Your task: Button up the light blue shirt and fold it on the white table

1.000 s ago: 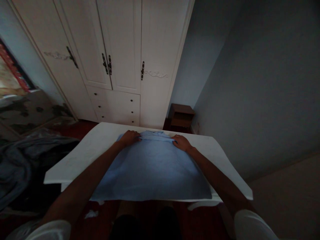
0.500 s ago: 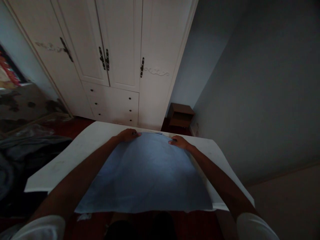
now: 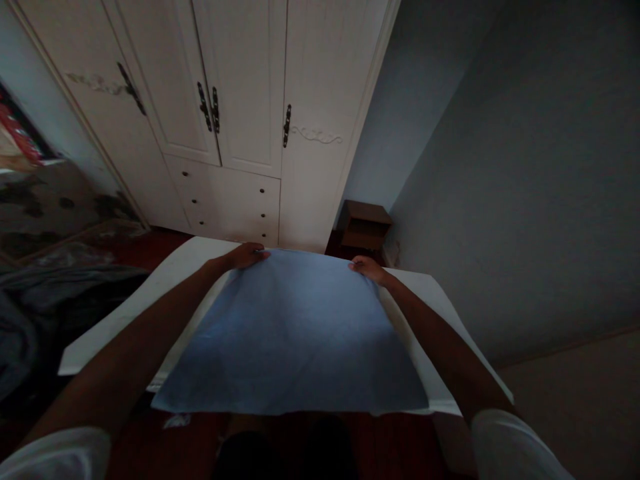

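Note:
A light blue cloth point(image 3: 305, 327) lies spread over a white table point(image 3: 440, 320), its near edge reaching the table's front side. At the cloth's far left corner, my left hand point(image 3: 249, 255) pinches the fabric between thumb and fingers. My right hand point(image 3: 369, 268) grips the far right corner in the same way. Between the two hands the far edge is drawn almost straight. What kind of cloth article it is, I cannot tell in this dim light.
Beyond the table stands a white wardrobe point(image 3: 240, 120) with dark handles and several drawers. A small brown cabinet point(image 3: 367, 223) sits by the grey wall point(image 3: 540, 200). Dark clothes point(image 3: 55, 320) are heaped at the left. A small white scrap point(image 3: 177, 420) lies on the red floor.
My hands have moved farther apart and slightly away from me. The cloth's far edge, bunched and curved before, is now pulled wider and straighter.

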The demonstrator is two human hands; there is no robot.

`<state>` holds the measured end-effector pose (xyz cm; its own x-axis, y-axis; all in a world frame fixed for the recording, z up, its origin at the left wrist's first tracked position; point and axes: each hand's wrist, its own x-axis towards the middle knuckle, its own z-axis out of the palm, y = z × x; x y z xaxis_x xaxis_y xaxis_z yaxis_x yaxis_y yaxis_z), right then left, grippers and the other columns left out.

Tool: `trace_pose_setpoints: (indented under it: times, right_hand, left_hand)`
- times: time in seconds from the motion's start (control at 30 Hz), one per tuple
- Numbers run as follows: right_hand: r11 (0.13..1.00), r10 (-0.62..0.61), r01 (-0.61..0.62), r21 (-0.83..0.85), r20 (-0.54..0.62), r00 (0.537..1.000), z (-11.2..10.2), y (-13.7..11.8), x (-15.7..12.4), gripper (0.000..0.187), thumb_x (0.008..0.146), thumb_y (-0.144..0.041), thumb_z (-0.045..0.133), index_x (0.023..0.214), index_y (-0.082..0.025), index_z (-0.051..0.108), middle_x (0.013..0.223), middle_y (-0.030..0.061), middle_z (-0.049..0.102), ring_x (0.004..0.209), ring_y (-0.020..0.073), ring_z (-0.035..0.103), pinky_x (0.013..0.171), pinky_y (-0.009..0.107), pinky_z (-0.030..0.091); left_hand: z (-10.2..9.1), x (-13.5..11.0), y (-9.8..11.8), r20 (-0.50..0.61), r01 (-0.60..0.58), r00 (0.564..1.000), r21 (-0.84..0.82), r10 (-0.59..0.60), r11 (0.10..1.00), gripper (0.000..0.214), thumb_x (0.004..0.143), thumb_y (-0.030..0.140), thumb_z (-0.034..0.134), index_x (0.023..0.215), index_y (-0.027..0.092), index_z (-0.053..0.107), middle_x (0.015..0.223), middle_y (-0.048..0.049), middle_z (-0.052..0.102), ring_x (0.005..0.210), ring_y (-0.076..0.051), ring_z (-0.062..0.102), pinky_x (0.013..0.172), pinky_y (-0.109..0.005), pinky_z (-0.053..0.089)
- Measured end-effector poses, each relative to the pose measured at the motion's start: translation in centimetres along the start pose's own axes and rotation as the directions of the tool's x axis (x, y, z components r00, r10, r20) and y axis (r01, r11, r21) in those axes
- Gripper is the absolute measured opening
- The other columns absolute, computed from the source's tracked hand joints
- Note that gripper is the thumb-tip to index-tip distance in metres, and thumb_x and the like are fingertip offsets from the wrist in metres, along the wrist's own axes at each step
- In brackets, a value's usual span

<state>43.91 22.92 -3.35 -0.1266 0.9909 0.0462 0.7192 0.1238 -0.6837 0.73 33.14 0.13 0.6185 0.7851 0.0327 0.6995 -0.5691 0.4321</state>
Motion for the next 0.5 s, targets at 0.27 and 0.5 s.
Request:
trace_pose_setpoints:
  times: [0.27,0.5]
  right_hand:
    - [0.996,0.081,-0.081,-0.030,-0.019,0.997,1.2,0.9,0.1,0.047,0.068,-0.064,0.065,0.070,-0.017,0.061,0.071,0.0017,0.061,0.069,0.0159,0.054,0.061,0.026,0.039]
    - [0.981,0.195,-0.194,-0.024,0.165,0.967,-3.3,1.3,-2.3,0.052,0.063,-0.068,0.067,0.062,-0.016,0.064,0.056,-0.0016,0.055,0.055,0.0130,0.051,0.054,0.025,0.038]
  left_hand:
    - [2.0,-0.6,0.6,0.013,0.205,0.978,0.137,-0.209,0.969,0.068,0.080,0.075,0.029,0.086,0.017,0.064,0.096,-0.0161,0.068,0.088,-0.028,0.063,0.075,-0.033,0.044]
    - [-0.7,-2.6,-2.3,-0.004,0.283,0.958,0.167,-0.286,0.944,0.064,0.071,0.076,0.046,0.078,0.016,0.066,0.089,-0.0167,0.070,0.083,-0.029,0.065,0.070,-0.033,0.045]
